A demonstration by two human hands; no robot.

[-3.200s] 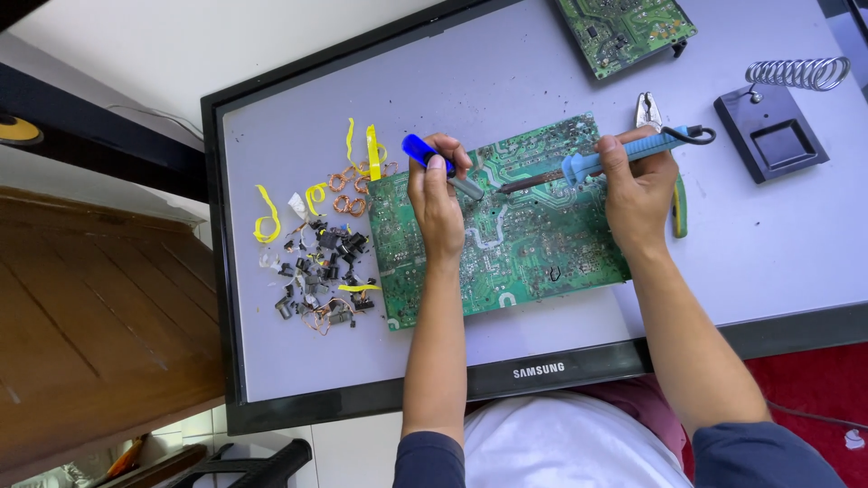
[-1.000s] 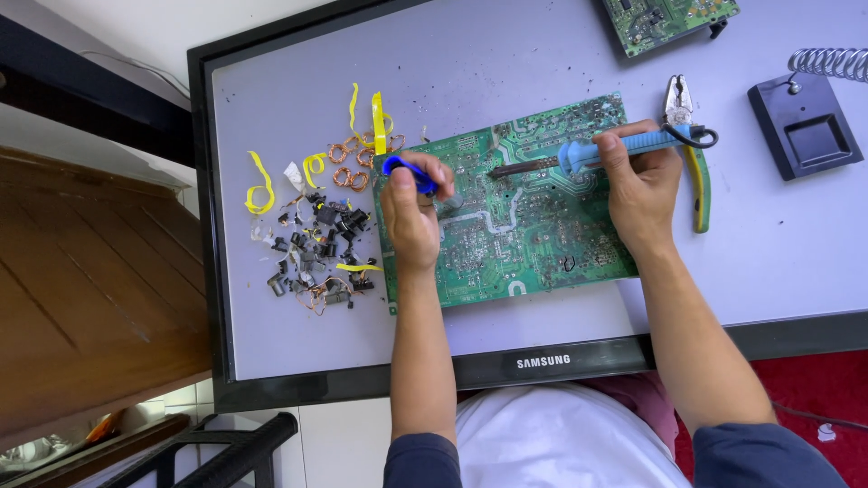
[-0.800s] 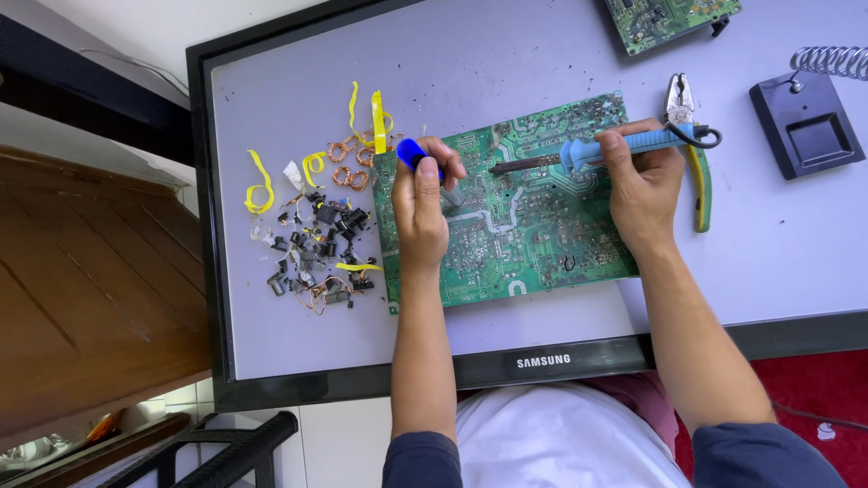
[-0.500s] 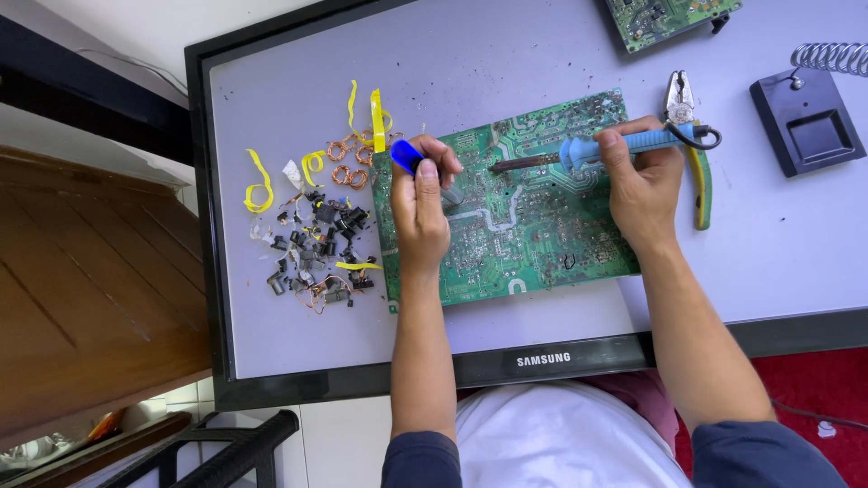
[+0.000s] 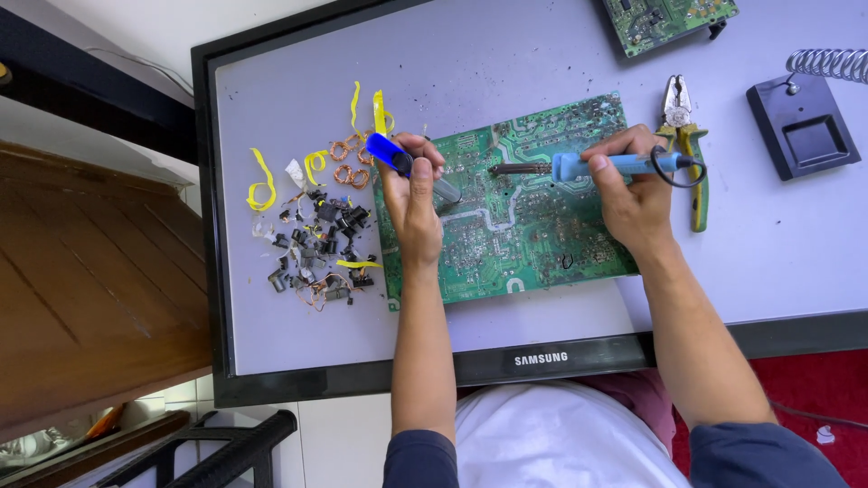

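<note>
Head view: green circuit board (image 5: pixel 520 217) lying solder side up on a flat screen (image 5: pixel 298 72) that serves as the work surface. Left hand (image 5: pixel 414 194) grips a blue-capped desoldering pump (image 5: pixel 407 164), its tip on the board. Right hand (image 5: pixel 633 185) grasps a blue soldering iron (image 5: pixel 588 165), tip over the board's upper middle. Removed parts (image 5: pixel 316 253) lie left of the board; pliers (image 5: pixel 685 136) and an iron stand (image 5: pixel 805 126) lie to the right.

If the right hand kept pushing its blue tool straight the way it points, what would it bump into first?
The right hand holds a soldering iron pointing left, low over the green board. Going straight on, its tip would probably meet the left hand first, though depth is hard to judge.
</note>
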